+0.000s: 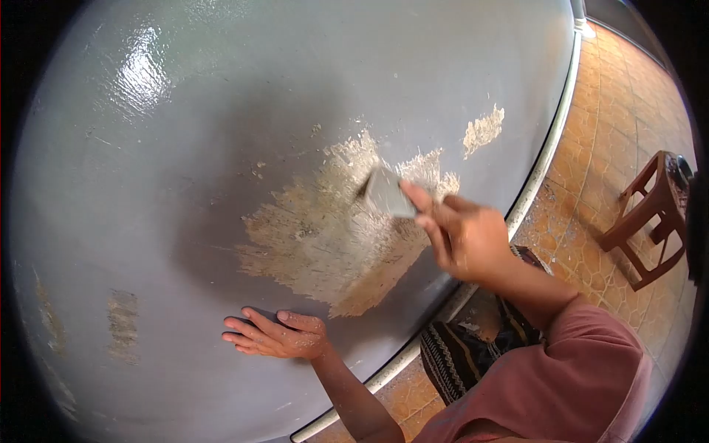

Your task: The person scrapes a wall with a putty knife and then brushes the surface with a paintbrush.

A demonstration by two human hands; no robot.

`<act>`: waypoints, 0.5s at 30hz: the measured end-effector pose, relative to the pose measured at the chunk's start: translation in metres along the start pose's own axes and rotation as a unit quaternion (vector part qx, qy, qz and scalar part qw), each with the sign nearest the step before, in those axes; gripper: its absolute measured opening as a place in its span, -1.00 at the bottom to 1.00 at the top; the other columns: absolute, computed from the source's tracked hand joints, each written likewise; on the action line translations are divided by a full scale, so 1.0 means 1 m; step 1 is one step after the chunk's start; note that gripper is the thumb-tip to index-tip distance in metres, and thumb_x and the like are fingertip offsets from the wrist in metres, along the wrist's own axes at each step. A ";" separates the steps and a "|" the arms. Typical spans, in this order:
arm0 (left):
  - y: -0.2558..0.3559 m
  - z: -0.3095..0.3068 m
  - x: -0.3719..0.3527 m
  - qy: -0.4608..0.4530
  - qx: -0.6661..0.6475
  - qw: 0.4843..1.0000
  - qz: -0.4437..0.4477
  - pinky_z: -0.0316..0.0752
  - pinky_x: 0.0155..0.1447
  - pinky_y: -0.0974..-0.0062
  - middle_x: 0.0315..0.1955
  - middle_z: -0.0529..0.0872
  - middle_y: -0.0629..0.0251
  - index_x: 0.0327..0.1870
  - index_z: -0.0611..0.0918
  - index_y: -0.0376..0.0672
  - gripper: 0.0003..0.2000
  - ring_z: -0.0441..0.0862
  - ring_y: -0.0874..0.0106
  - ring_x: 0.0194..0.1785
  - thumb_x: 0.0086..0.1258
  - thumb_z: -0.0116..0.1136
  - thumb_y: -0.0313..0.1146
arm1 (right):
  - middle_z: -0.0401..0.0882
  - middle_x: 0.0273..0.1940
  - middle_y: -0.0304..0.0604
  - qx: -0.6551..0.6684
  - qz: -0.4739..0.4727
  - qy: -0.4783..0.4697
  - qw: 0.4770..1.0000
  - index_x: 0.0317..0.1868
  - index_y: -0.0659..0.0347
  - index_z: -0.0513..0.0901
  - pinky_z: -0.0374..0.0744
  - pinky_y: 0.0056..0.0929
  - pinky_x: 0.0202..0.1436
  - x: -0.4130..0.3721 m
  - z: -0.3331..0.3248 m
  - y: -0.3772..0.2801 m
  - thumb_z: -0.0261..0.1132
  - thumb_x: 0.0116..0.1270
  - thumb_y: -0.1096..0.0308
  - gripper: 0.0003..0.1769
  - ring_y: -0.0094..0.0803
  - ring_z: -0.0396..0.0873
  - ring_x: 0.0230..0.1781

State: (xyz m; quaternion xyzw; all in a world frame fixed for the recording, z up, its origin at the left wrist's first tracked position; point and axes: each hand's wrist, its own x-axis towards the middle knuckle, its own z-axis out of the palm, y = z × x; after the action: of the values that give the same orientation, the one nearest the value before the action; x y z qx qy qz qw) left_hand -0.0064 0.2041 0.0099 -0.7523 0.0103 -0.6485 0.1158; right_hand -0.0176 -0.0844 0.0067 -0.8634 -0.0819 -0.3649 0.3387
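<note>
A grey painted wall point(221, 148) fills most of the head view. A large patch of bare, scraped plaster point(325, 244) shows in its middle. My right hand point(461, 236) is shut on a flat metal scraper point(385, 193), whose blade lies against the upper part of the bare patch. My left hand point(277, 334) rests flat on the wall just below the patch, fingers spread and holding nothing.
A smaller scraped spot point(484, 129) lies up right, and worn marks point(122, 325) at lower left. A white skirting point(546, 148) runs along the wall's base. Orange floor tiles point(613, 125) carry a reddish-brown plastic stool point(646, 221). My patterned trouser leg point(458, 354) is below.
</note>
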 end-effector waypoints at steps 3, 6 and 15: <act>0.001 0.000 0.001 -0.001 -0.001 1.000 -0.003 -0.16 0.47 -0.08 0.43 0.18 -0.05 0.38 0.34 -0.23 -0.52 0.00 -0.10 0.51 0.53 -0.28 -0.20 | 0.48 -0.60 -0.20 -0.015 -0.005 0.020 1.000 0.36 -0.16 0.39 0.37 -0.32 -0.73 -0.003 0.013 0.006 0.13 0.42 0.13 -0.49 -0.30 0.42 -0.80; 0.000 0.000 -0.001 -0.003 0.000 1.000 0.002 -0.14 0.47 -0.09 0.43 0.18 -0.05 0.38 0.33 -0.23 -0.53 0.00 -0.10 0.51 0.53 -0.28 -0.22 | 0.46 -0.61 -0.21 0.002 -0.013 0.068 0.998 0.33 -0.14 0.44 0.38 -0.32 -0.73 0.021 0.012 0.004 0.17 0.39 0.14 -0.51 -0.30 0.41 -0.80; 0.000 0.000 0.001 0.002 -0.003 1.000 0.007 -0.14 0.47 -0.07 0.43 0.18 -0.06 0.38 0.33 -0.23 -0.53 0.01 -0.09 0.51 0.53 -0.29 -0.22 | 0.43 -0.63 -0.24 -0.019 0.010 0.026 0.999 0.33 -0.19 0.44 0.41 -0.33 -0.69 0.013 0.004 0.000 0.16 0.40 0.12 -0.51 -0.29 0.44 -0.77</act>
State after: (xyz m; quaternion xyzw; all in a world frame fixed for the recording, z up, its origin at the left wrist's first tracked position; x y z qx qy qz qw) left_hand -0.0064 0.2040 0.0108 -0.7513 0.0178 -0.6490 0.1180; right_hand -0.0061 -0.0837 0.0133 -0.8605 -0.0574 -0.3856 0.3281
